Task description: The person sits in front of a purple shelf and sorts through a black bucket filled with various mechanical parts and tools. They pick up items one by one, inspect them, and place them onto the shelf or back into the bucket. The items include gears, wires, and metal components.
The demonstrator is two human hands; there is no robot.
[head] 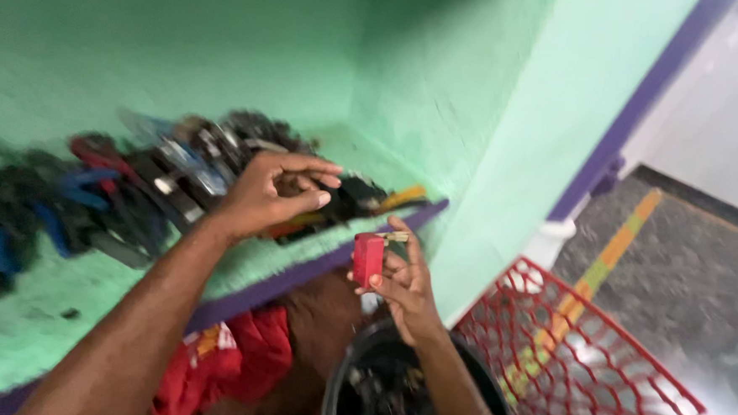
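While the right hand pinches a small red block upright just below the shelf edge, the left hand hovers above that edge, fingers loosely curled, empty.

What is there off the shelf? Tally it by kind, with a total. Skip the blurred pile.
Red block, held in the right hand: 1
Red mesh basket: 1
Black bucket: 1
Total: 3
The tool pile by the left hand is too blurred to count.
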